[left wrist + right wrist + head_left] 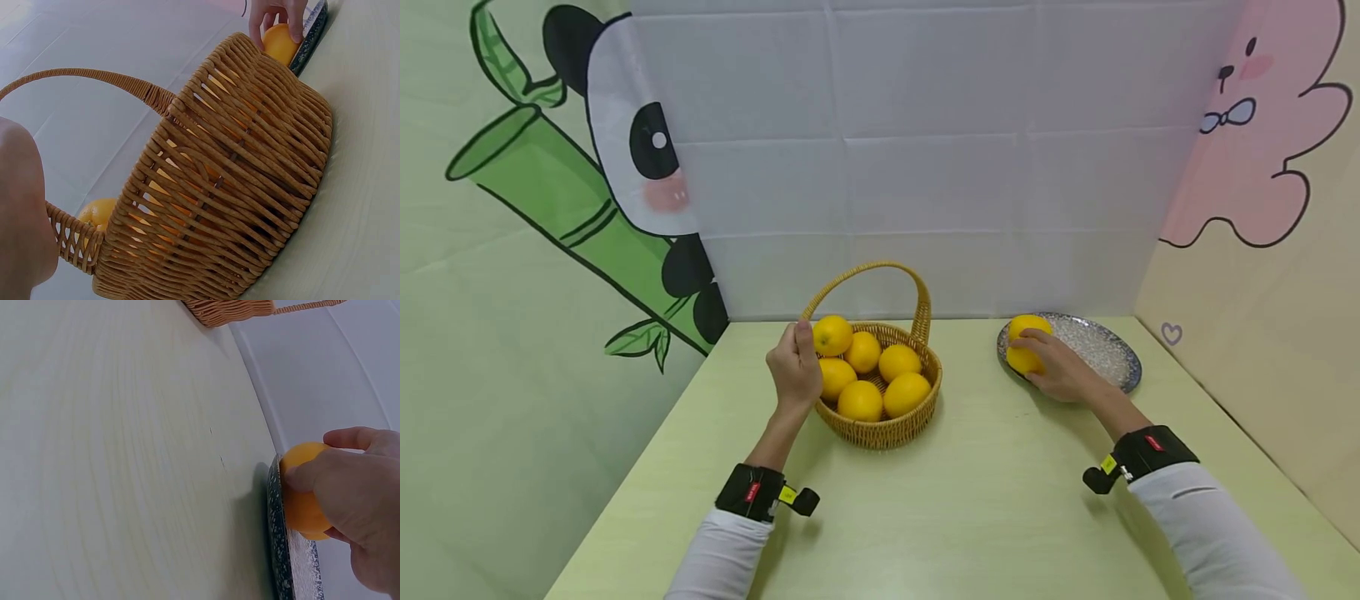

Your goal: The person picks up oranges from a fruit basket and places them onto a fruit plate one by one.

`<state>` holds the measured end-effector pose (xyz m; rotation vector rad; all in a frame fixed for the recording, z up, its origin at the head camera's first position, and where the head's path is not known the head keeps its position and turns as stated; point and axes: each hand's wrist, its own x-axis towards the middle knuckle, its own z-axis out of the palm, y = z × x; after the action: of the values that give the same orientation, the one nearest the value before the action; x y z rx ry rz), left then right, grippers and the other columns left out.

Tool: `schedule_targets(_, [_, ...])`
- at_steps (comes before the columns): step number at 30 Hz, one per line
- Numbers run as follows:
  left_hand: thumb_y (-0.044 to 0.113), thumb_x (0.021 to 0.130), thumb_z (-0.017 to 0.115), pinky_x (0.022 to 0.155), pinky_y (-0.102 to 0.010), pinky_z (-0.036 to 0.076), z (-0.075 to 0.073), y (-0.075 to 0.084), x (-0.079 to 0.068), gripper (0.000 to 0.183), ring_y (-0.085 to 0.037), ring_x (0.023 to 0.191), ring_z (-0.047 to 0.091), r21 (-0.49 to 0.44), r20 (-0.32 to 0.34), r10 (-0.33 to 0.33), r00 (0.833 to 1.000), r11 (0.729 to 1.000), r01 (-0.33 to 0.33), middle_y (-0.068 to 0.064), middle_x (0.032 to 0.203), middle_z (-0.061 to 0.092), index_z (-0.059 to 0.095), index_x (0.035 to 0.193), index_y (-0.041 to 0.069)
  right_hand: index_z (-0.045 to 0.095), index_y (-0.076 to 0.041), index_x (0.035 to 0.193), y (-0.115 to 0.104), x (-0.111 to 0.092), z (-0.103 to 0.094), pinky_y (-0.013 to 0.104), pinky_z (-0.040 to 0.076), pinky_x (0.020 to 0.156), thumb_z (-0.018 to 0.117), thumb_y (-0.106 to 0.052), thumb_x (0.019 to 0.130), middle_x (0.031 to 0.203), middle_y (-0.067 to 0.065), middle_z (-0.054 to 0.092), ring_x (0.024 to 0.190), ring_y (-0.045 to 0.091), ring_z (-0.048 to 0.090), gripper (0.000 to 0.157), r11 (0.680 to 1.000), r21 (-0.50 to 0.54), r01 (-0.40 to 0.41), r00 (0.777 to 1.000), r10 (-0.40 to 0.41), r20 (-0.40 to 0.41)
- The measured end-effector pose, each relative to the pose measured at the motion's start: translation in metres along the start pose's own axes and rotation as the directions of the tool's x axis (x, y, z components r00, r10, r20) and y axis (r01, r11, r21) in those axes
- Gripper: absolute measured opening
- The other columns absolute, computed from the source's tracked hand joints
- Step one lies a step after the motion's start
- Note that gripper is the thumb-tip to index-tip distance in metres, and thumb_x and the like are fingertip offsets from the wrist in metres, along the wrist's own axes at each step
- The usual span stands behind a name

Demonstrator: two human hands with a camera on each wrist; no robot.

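At the left base of its handle [868, 267], a wicker basket [880, 432] is gripped by my left hand [795, 367]. Several yellow-orange citrus fruits [861, 402] lie inside the basket. My right hand [1060, 364] holds a similar citrus fruit [304, 506] at the left side of a speckled plate [1093, 346], fingers over the top. Yellow shows on both sides of those fingers in the head view; whether one fruit or two lie there I cannot tell for sure. The left wrist view shows the basket's woven side [219, 175] close up.
Basket and plate stand apart on a pale wooden table [940, 500], near its back edge. A white cloth wall [925, 183] rises right behind them. Side walls with a printed panda [640, 158] and a pink animal [1247, 167] bound the table left and right.
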<state>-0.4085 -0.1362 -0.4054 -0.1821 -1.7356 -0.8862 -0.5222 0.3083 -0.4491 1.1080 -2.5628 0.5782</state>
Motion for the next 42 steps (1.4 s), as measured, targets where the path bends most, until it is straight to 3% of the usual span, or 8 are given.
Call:
schedule_targets(14, [0.038, 0.112, 0.039, 0.039, -0.023, 0.016, -0.0005, 0.0020, -0.0007, 0.056, -0.014, 0.041, 0.023, -0.014, -0.006, 0.008, 1.000, 1.000, -0.008, -0.004, 0.052, 0.031, 0.040, 0.066, 0.006, 0.061, 0.000, 0.138, 0.0008, 0.0038, 0.0030, 0.064, 0.034, 0.109, 0.078, 0.004, 0.085, 0.150, 0.027, 0.045, 0.132, 0.047, 0.043, 0.056, 1.000, -0.022, -0.011, 1.000, 0.012, 0.022])
schedule_targets(28, [0.042, 0.112, 0.037, 0.039, -0.024, 0.016, -0.0005, 0.0019, -0.0009, 0.057, -0.015, 0.041, 0.023, -0.014, 0.002, -0.001, 1.000, 1.000, 0.001, -0.003, 0.052, 0.030, 0.040, 0.067, 0.007, 0.060, 0.003, 0.136, -0.0019, 0.0034, 0.0057, 0.065, 0.035, 0.108, 0.079, 0.009, 0.083, 0.147, 0.032, 0.045, 0.131, 0.048, 0.042, 0.056, 0.999, -0.036, 0.041, 0.999, -0.041, -0.015])
schedule_targets(42, [0.049, 0.112, 0.032, 0.039, -0.024, 0.016, -0.0020, -0.0001, -0.0011, 0.062, -0.018, 0.040, 0.024, -0.010, 0.026, -0.012, 1.000, 1.000, 0.012, -0.003, 0.053, 0.030, 0.040, 0.068, 0.007, 0.054, 0.004, 0.142, -0.0070, 0.0033, 0.0044, 0.065, 0.035, 0.108, 0.077, -0.008, 0.091, 0.150, 0.032, 0.042, 0.133, 0.048, 0.040, 0.058, 0.999, -0.049, 0.015, 0.999, -0.016, -0.030])
